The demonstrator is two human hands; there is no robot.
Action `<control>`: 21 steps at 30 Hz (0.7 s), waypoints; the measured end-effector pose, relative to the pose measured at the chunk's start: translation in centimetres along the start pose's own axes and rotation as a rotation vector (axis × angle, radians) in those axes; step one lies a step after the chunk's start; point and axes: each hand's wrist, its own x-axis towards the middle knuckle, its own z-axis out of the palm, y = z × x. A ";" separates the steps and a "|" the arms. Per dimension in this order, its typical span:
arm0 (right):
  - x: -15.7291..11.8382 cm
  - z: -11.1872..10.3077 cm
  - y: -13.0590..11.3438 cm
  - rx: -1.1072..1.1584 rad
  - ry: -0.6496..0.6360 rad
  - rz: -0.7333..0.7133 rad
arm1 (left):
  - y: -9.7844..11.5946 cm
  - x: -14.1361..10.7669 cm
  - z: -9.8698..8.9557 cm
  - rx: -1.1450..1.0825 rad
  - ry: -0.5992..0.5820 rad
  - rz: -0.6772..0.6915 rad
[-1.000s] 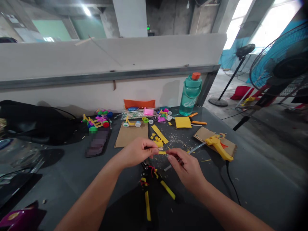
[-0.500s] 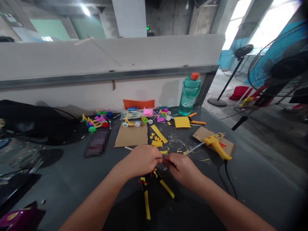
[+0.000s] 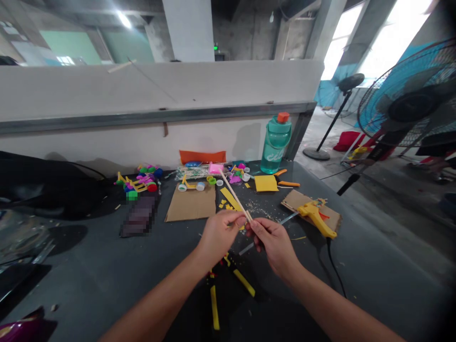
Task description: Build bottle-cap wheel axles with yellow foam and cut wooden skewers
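A thin pale wooden stick [image 3: 233, 194] slants up and away from between my hands over the middle of the table. My left hand [image 3: 221, 235] pinches it near its lower end with thumb and fingers. My right hand [image 3: 276, 244] grips that same end from the right, thumb on top; the fingertips of both hands nearly touch. A shorter pale piece seems to lie alongside at the grip, but I cannot tell for sure. Under my right fingers lies a translucent glue stick [image 3: 246, 248]. Pliers with yellow-and-black handles [image 3: 214, 306] lie spread below my hands.
A yellow glue gun [image 3: 315, 216] rests on cardboard at right, its cord trailing forward. Cardboard [image 3: 190, 204] with a small wheeled model [image 3: 190, 184], yellow scraps [image 3: 231, 198], orange-handled pliers [image 3: 288, 184] and a teal bottle [image 3: 276, 145] stand beyond. A blurred dark phone-like object [image 3: 139, 216] lies left.
My hands have turned, so the stick now points up and away in plain sight. Before, they were closed together with little of it showing. The view has shifted slightly.
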 end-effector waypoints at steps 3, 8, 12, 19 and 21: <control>0.0 0.0 0.3 -0.030 -0.038 -0.024 | 0.4 -0.4 1.6 -0.274 -0.025 -0.197; 0.0 -0.1 0.6 -0.091 -0.105 -0.013 | 0.8 -0.7 2.1 -0.532 0.013 -0.340; 0.0 -0.2 0.5 -0.169 -0.126 -0.017 | 0.7 -0.6 1.9 -0.542 0.030 -0.341; 0.9 -1.2 -0.3 -0.160 0.071 -0.099 | 1.0 0.1 0.1 -0.624 -0.110 -0.449; 1.0 -1.3 -0.4 -0.109 0.043 -0.122 | 1.3 0.0 -0.1 -0.649 -0.228 -0.499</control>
